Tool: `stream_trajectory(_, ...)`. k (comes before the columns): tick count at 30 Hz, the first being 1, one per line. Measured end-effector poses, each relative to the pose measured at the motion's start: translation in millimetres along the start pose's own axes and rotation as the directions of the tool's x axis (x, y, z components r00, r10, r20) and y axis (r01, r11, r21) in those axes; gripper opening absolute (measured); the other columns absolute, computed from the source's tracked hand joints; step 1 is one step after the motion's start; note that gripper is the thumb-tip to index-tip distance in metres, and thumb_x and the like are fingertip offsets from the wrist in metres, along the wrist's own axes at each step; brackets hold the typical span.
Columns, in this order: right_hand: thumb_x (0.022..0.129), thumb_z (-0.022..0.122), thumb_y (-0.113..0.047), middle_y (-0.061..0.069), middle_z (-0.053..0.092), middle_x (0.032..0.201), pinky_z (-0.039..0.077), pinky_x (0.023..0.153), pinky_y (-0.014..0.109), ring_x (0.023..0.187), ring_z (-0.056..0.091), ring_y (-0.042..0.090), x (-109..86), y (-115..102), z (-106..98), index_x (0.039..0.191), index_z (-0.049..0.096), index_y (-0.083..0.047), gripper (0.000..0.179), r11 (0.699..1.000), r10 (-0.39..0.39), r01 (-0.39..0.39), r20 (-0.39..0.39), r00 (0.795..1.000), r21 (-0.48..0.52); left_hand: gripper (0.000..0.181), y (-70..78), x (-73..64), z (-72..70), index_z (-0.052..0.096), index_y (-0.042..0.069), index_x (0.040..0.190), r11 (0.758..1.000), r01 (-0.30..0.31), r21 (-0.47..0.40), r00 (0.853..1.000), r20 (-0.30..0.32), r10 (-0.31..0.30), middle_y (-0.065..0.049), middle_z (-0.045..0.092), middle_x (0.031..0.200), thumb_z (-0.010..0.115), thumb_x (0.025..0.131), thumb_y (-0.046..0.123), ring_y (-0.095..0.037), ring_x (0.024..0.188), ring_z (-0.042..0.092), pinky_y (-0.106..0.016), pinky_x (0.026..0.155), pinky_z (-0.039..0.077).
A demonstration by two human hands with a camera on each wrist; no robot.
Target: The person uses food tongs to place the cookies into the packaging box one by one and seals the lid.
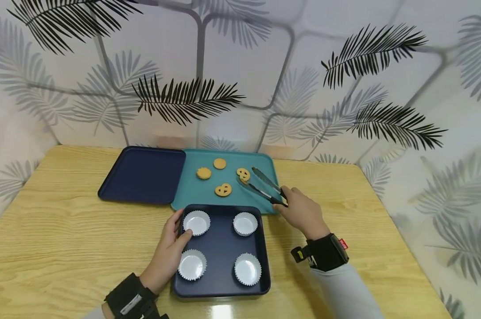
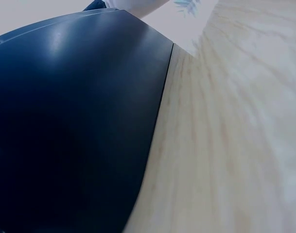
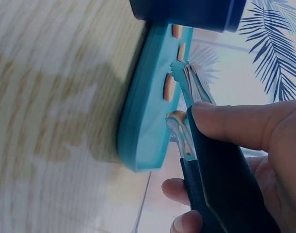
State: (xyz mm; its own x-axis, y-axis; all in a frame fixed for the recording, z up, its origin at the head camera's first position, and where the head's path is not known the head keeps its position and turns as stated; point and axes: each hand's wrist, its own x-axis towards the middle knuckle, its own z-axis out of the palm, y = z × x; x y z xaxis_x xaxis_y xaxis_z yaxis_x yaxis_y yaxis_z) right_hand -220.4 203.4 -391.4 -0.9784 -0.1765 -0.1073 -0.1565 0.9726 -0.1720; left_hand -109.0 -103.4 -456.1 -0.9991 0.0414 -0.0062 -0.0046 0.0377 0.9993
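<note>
My right hand [image 1: 303,211] grips black-handled metal tongs [image 3: 206,160], thumb on one handle and fingers round the other. The tongs' tips are spread over the teal tray [image 1: 192,190], beside a pretzel-shaped cookie [image 1: 243,173]. Another pretzel-shaped cookie [image 1: 223,190], a round cookie [image 1: 219,163] and a scalloped cookie [image 1: 203,173] lie on that tray. My left hand [image 1: 172,243] holds the left edge of a dark baking pan [image 1: 220,248], its thumb over the rim by a white paper cup [image 1: 197,222]. Several such cups sit in the pan's corners.
A flat navy tray [image 1: 142,175] lies at the back left, its right side against the teal tray. The wooden table [image 1: 85,248] ends at a wall [image 1: 240,66] with a leaf print. The baking pan stands close in front of the teal tray.
</note>
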Motion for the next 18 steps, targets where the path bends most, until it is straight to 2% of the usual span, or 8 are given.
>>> stream_trajectory(7,0.092,0.062,-0.043,0.015,0.061,0.119,0.053,0.071,0.047,0.096,0.062,0.029,3.4,-0.7,3.1,0.144,0.045,-0.008,0.065,0.999,0.009,-0.010,0.007,1.000,0.047,0.059,0.6,-1.2,1.0,0.015,0.002,0.153,1.000,-0.007,0.000,1.000,-0.001,0.007,-0.020,0.009,0.159,0.044,0.102,0.009,-0.039,0.146,0.008,-0.057,0.117,0.011)
stream_trajectory(13,0.091,0.063,-0.038,0.009,0.062,0.103,0.043,0.058,0.034,0.079,0.056,0.022,11.3,-5.7,1.0,0.137,0.053,-0.009,0.055,0.996,-0.005,0.005,0.005,1.000,0.092,0.059,-0.6,-0.2,-0.4,0.014,0.004,0.153,1.000,-0.007,-0.003,1.000,0.002,0.007,-0.019,0.009,0.159,0.044,0.103,0.010,-0.038,0.146,0.009,-0.056,0.118,0.011)
stream_trajectory(18,0.092,0.063,-0.038,0.014,0.063,0.119,0.043,0.060,0.033,0.085,0.058,0.024,13.7,-8.7,1.8,0.141,0.050,-0.008,0.059,0.995,0.012,-0.012,0.003,1.000,0.099,0.059,-1.7,0.6,-1.4,0.014,0.005,0.154,1.000,0.003,0.003,1.000,0.000,-0.003,-0.018,0.009,0.159,0.045,0.103,0.011,-0.038,0.146,0.009,-0.056,0.118,0.011)
